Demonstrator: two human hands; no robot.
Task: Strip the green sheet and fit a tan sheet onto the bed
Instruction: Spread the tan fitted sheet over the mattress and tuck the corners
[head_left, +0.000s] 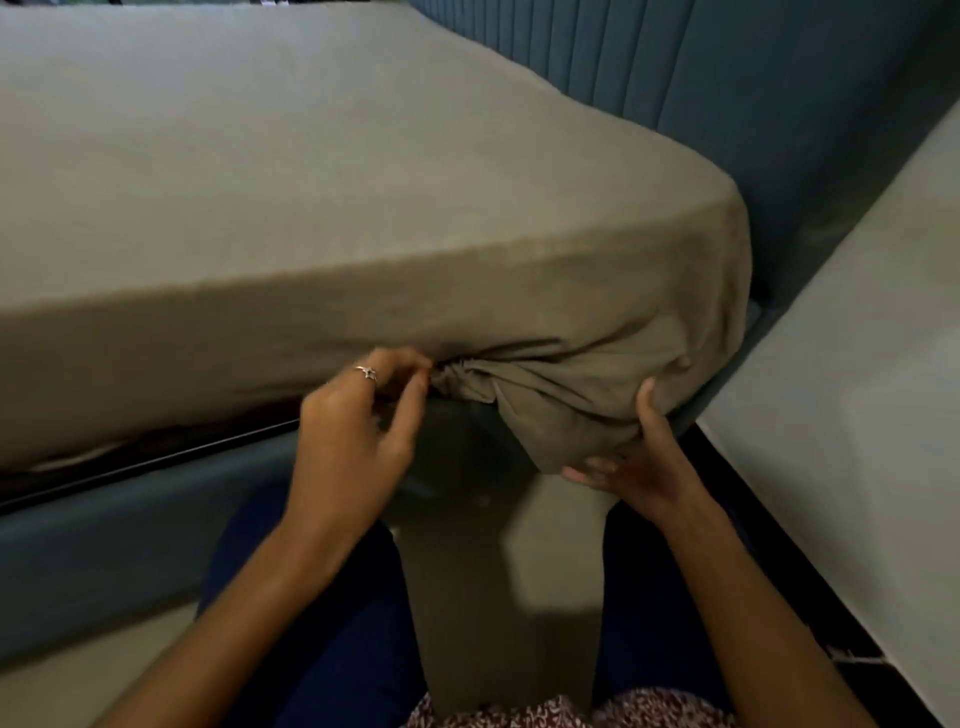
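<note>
A tan sheet (322, 197) covers the mattress top and its near side. At the near right corner the sheet's fabric is gathered into a bunched knot (467, 376) under the mattress edge. My left hand (363, 421), wearing a ring, pinches the gathered cloth at the knot. My right hand (631, 457) cups the loose hanging fold of the sheet at the corner from below, thumb up against the fabric. No green sheet is in view.
The blue bed frame (130, 530) runs below the mattress, with a dark gap along its edge. A padded blue headboard (727, 104) stands at the back right. A pale wall or cabinet side (857, 364) is at the right. My legs in dark trousers (337, 623) are on the floor.
</note>
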